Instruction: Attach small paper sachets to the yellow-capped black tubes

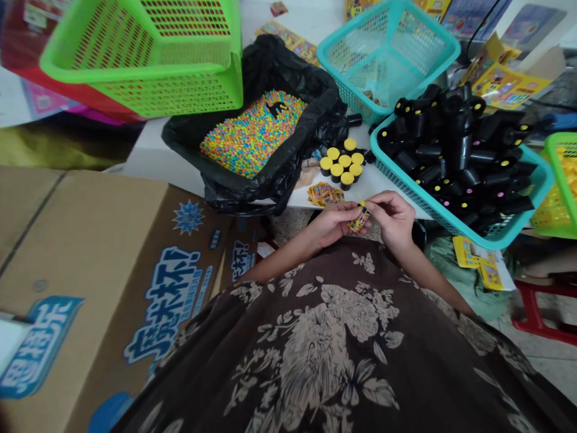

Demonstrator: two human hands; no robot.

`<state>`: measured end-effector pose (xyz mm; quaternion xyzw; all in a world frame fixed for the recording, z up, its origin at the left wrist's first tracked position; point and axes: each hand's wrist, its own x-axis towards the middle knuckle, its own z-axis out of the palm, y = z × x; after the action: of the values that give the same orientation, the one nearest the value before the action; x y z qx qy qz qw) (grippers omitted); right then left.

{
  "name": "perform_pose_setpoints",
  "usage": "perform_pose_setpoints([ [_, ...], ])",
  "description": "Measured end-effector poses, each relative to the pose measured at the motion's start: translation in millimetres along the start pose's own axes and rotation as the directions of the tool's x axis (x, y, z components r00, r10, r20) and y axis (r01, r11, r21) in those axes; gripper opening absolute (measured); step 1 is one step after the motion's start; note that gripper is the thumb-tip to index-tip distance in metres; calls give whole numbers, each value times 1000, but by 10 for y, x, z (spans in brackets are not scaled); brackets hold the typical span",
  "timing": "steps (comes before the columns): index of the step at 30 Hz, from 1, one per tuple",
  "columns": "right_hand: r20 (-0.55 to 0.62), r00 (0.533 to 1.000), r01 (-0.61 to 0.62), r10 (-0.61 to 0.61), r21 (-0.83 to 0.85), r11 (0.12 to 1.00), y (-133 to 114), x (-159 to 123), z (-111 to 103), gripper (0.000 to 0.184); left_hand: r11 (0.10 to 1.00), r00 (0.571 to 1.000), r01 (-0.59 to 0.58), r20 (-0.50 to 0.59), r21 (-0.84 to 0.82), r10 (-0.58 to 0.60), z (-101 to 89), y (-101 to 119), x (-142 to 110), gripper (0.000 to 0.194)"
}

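Observation:
My left hand and my right hand meet over the table edge, both pinching a small tube in a yellow printed wrapper. A dark top shows at its upper end, and my fingers hide part of it. Just ahead of my hands stand several black tubes with yellow caps. A small pile of yellow printed wrappers lies to the left of my left hand. A teal basket heaped with black tubes sits to the right of my right hand.
A black plastic bag holds many colourful candies. Green and teal baskets stand at the back, with another green basket at the right. A large cardboard box fills the lower left. A red stool stands at the lower right.

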<state>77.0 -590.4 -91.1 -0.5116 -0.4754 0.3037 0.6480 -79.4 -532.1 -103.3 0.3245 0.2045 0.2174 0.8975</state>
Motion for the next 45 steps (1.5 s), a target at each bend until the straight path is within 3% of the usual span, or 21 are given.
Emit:
perform_pose_setpoints([
  [7,-13,999,45,-45,-9,999,92,44,-74,28,999,999,-2,52,36,0,-29,-37,19,39],
  [12,224,967,153,-121,-132,979,-45,50,-125,18,999,999,-38,30,34,37,-13,30,12,39],
  [14,263,954,192,-144,-169,967,-95,57,-138,17,998,998,-53,18,20,52,2,56,10,37],
  [24,186,981,63,-47,-83,995,27,22,-150,21,998,997,-62,-51,-9,62,28,41,-10,49],
  [28,160,978,164,-136,-175,971,18,17,-137,14,996,991,-77,-106,52,82,72,61,-42,44],
  [32,210,956,262,-207,-284,922,-19,41,-131,16,986,973,-139,-175,91,153,107,73,-54,37],
  [36,275,925,337,-261,-279,899,-31,52,-114,12,973,950,-211,-213,91,226,129,50,-42,41],
  [40,258,927,334,-271,-244,910,-23,38,-99,12,971,944,-221,-233,87,235,135,29,-22,47],
  [45,301,930,291,-209,-259,921,13,35,-114,19,958,918,-251,-280,139,281,89,27,10,38],
])
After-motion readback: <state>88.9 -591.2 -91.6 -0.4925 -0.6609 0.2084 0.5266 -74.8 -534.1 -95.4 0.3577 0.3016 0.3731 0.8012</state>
